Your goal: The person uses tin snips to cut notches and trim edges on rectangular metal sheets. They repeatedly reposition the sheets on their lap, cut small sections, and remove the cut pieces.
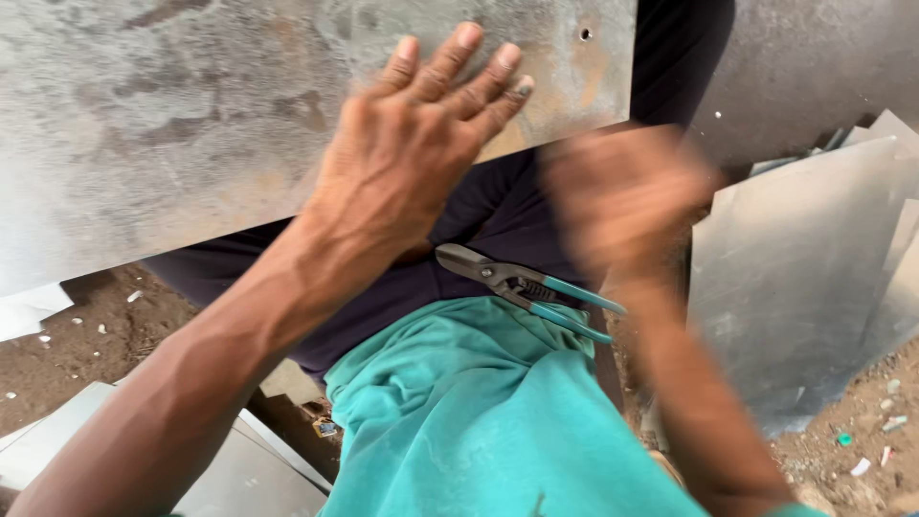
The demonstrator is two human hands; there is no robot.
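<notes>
From the head view, we are pressing our left hand, fingers spread flat, on the metal sheet near its lower edge. Our right hand is blurred; we cannot tell its grip. Tin snips are lying on our lap.

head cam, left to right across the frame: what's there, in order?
Pale sheet offcuts on the dirt floor → left hand flat on the large rusty metal sheet → teal-handled tin snips on the lap → right hand, motion-blurred → stacked grey metal sheets.
</notes>
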